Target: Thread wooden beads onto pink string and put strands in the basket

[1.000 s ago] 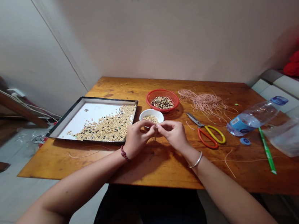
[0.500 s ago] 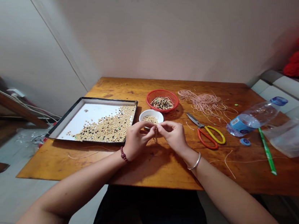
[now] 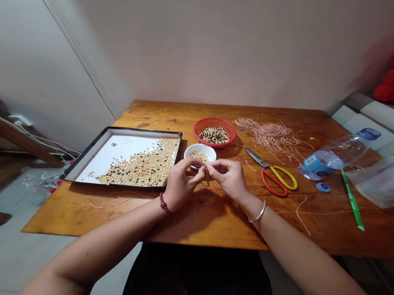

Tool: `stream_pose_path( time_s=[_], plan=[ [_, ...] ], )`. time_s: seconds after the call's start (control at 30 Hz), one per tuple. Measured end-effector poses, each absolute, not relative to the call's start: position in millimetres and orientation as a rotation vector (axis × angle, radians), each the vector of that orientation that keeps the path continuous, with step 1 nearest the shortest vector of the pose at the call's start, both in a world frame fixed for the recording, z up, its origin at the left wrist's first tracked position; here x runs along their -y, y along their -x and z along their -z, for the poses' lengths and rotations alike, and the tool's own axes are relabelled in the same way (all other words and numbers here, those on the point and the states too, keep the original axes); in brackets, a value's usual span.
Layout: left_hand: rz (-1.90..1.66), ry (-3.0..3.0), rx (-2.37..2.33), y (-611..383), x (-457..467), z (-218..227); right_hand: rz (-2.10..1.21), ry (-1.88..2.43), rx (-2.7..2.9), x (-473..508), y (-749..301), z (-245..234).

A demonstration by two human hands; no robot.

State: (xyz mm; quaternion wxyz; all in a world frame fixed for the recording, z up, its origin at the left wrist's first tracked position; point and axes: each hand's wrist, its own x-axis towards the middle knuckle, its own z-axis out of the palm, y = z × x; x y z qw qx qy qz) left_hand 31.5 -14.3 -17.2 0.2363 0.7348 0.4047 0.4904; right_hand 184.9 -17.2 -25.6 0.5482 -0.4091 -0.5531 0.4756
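Observation:
My left hand (image 3: 182, 182) and my right hand (image 3: 227, 178) meet at the fingertips just in front of a small white bowl (image 3: 201, 150). Together they pinch a thin beige cord (image 3: 207, 178), whose short end hangs below them. Any bead on it is too small to make out. The bowl holds a shallow heap of pale round beads (image 3: 199, 156). To the left of my left hand lies a black-rimmed tray (image 3: 127, 130), with many pale and dark beads spread across its white floor.
A red plastic basket (image 3: 232, 135) of mixed beads stands behind the bowl on the wooden table (image 3: 209, 225). Right of it are tangled pink cords (image 3: 266, 134), orange-and-yellow scissors (image 3: 275, 181), a water bottle (image 3: 335, 157) and a green strip (image 3: 353, 200).
My fingertips shift slightly on the cord, and its hanging end sits a little further right. The objects on the table stay where they were.

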Motion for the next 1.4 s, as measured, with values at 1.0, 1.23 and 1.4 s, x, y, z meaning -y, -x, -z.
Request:
stream_pose_path(
  time_s=[1.0, 1.23, 1.4],
  plan=[
    [-1.349, -1.676, -1.029, -34.3, 11.0, 13.9, -1.295, 0.859, 1.143, 16.4, -184.3, 21.5],
    [-1.362, -1.749, -1.015, -32.9, 11.7, 13.9, -1.382, 0.846, 1.059, 14.2, -184.5, 19.6],
    [-1.358, -1.748, -0.981, -32.4, 10.5, 19.1, -1.385, 0.867, 1.044, 13.2, -187.5, 16.9]
  ],
)
